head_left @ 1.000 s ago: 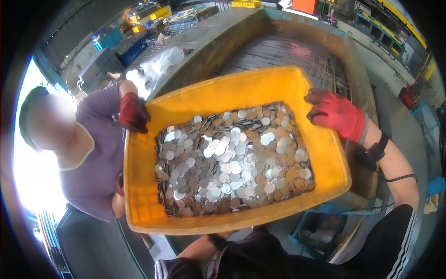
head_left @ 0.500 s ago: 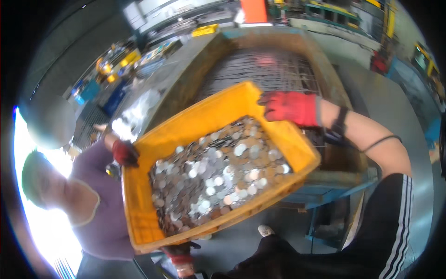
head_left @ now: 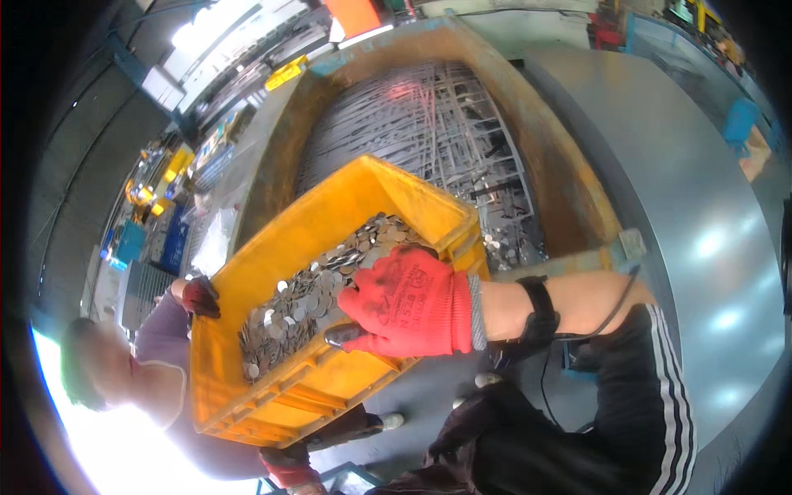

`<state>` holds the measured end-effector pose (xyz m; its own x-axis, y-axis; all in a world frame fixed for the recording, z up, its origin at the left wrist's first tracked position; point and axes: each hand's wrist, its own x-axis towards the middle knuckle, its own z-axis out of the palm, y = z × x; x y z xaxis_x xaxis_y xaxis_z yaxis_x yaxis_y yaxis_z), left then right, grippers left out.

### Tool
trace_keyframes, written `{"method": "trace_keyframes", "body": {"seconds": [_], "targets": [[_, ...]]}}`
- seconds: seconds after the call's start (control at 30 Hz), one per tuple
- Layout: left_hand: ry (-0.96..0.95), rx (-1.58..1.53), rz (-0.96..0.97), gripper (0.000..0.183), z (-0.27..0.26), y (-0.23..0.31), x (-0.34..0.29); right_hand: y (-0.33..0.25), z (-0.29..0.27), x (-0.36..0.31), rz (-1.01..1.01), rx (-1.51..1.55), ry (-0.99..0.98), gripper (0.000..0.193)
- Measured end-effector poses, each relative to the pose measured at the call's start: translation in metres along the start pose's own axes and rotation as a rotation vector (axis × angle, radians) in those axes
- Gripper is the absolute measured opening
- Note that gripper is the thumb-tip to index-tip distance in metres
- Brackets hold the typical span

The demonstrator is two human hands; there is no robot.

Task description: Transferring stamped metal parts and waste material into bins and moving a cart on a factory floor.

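Note:
A yellow plastic crate (head_left: 285, 404), partly filled with round metal discs (head_left: 301, 297), is held up in the air at a tilt. My right hand (head_left: 412, 304), in a red glove with dark fingertips, is closed over its near long rim, thumb on the outer wall. Under the lower near corner, my left hand (head_left: 289, 464), also in a red glove, supports the crate; its fingers are mostly hidden. A co-worker's gloved hand (head_left: 200, 297) grips the crate's far left end. My right palm and fingers cover part of the discs.
Beyond the crate stands a large rusty metal bin (head_left: 569, 177) holding thin metal strips (head_left: 412, 124). A co-worker (head_left: 153, 379) stands at the left. A broad grey metal sheet (head_left: 676, 190) lies to the right. A small yellow tray (head_left: 286, 73) sits past the bin.
My right hand has moved from the crate's far right corner to its near long rim. The crate has shifted left and its near outer wall now shows more.

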<state>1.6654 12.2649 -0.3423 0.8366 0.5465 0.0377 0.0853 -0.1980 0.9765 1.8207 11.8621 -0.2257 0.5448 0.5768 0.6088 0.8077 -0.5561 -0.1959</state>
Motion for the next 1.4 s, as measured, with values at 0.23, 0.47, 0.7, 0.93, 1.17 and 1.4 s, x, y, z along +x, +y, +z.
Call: {"method": "trace_keyframes", "body": {"seconds": [0.23,0.47,0.7,0.93,1.17,1.4], "targets": [[-0.149,0.453,0.128,0.059,-0.024,-0.014,0.012,-0.010,0.000,0.007,-0.007,-0.047,-0.082,0.033],[0.086,-0.201,0.046,0.056,0.031,0.090,0.012,0.040,-0.012,0.032,0.039,0.066,-0.071,0.030],[-0.001,-0.448,-0.082,0.065,0.167,0.249,0.050,0.170,-0.012,0.046,0.307,0.329,-0.164,0.036],[-0.807,-0.381,0.433,0.050,0.414,0.345,0.253,0.385,-0.006,-0.039,0.680,-0.329,-0.234,0.032],[-1.063,0.384,0.591,0.061,0.430,0.305,0.198,0.226,-0.027,0.014,0.236,0.139,-0.344,0.068],[-1.028,0.659,0.595,0.075,0.341,0.219,0.200,0.181,-0.025,0.021,0.165,0.166,-0.600,0.079]]}}
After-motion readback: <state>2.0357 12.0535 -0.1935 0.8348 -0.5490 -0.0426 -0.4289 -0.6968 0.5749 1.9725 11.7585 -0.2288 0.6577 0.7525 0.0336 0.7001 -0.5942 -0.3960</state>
